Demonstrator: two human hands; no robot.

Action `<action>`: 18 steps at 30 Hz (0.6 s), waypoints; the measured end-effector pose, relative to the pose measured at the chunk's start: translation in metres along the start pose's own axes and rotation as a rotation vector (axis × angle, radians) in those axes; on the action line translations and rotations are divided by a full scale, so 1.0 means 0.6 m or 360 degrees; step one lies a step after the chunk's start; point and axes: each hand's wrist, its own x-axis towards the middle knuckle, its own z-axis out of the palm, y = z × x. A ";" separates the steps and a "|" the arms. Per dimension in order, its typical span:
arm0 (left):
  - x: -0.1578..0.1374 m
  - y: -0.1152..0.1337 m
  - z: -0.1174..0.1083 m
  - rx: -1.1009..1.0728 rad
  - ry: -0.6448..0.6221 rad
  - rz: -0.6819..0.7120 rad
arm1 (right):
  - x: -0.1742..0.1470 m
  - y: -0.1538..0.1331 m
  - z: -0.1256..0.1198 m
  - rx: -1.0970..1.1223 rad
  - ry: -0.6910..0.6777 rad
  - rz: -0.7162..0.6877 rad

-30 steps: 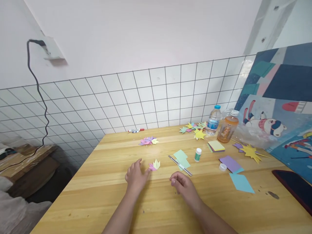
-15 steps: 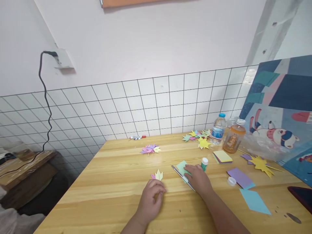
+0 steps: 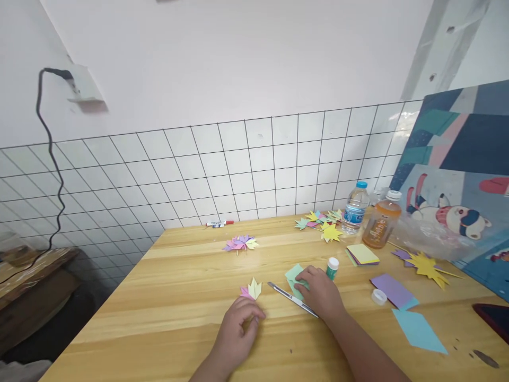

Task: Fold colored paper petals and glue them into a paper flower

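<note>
My right hand point(image 3: 324, 294) has its fingers bent over a light green paper point(image 3: 293, 275), gripping it near its right edge. A silver utility knife point(image 3: 292, 298) lies slantwise just in front of that paper, its rear end close to my right wrist. My left hand point(image 3: 238, 328) rests on the table with loosely curled fingers; the thumb is apart from the index finger and nothing shows between them. Just beyond its knuckles are a pale yellow folded paper piece point(image 3: 255, 289) and a pink folded paper piece point(image 3: 245, 293), partly hidden. An uncapped glue stick point(image 3: 332, 269) stands beyond my right hand.
A colourful folded-paper cluster point(image 3: 240, 243) and markers point(image 3: 219, 224) lie farther back. Paper stars point(image 3: 330, 232), a water bottle point(image 3: 355, 209) and an orange drink bottle point(image 3: 382, 223) stand back right. A white cap point(image 3: 379, 296), purple paper point(image 3: 392, 289) and blue paper point(image 3: 419, 330) lie right.
The utility knife has turned a little and its tip now lies farther from the green paper. The green paper has shifted slightly under my right fingers. The view has swung slightly right.
</note>
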 end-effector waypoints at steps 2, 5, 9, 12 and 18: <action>0.000 -0.004 -0.002 -0.0081 0.0012 -0.0045 | 0.001 0.000 0.000 -0.0045 0.0047 0.0005; -0.003 -0.007 0.003 -0.0493 -0.0036 -0.0182 | -0.003 -0.004 -0.003 -0.0055 0.0185 -0.0018; -0.005 -0.004 0.017 -0.1570 -0.0288 -0.0614 | -0.024 -0.028 -0.009 0.0092 0.0451 -0.0386; -0.003 0.003 0.022 -0.1934 -0.0402 -0.0888 | -0.045 -0.055 -0.010 0.0084 0.0375 -0.0759; 0.004 0.016 0.021 -0.1982 -0.0186 -0.0918 | -0.062 -0.086 -0.013 0.0070 0.0095 -0.1216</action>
